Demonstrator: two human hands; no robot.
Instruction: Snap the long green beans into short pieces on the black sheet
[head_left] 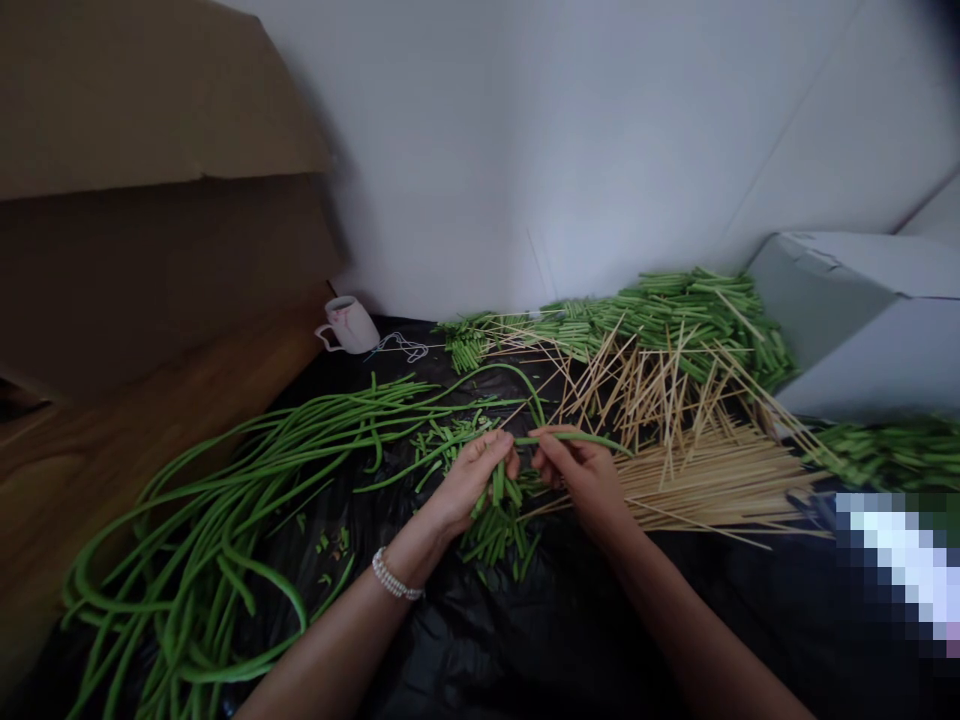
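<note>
A long green bean (604, 439) runs between my two hands in the middle of the view. My left hand (476, 472) pinches it, and short bean pieces hang at its fingers; whether they are all gripped I cannot tell. The right hand (589, 475) is closed on the same bean, its free end pointing right. Below my left fingers lies a pile of short bean pieces (499, 542). More bits (450, 437) are scattered just behind. Whole long beans (217, 530) spread in a tangle to the left. Right of my right hand lie many thin wooden skewers (705, 480).
Black plastic sheeting (480, 660) covers the floor. A heap of bean pieces (682, 310) lies along the wall, beside a pale box (847, 320). At the left stand a large cardboard box (150, 250) and a white mug (352, 326), with string (405, 347) next to it.
</note>
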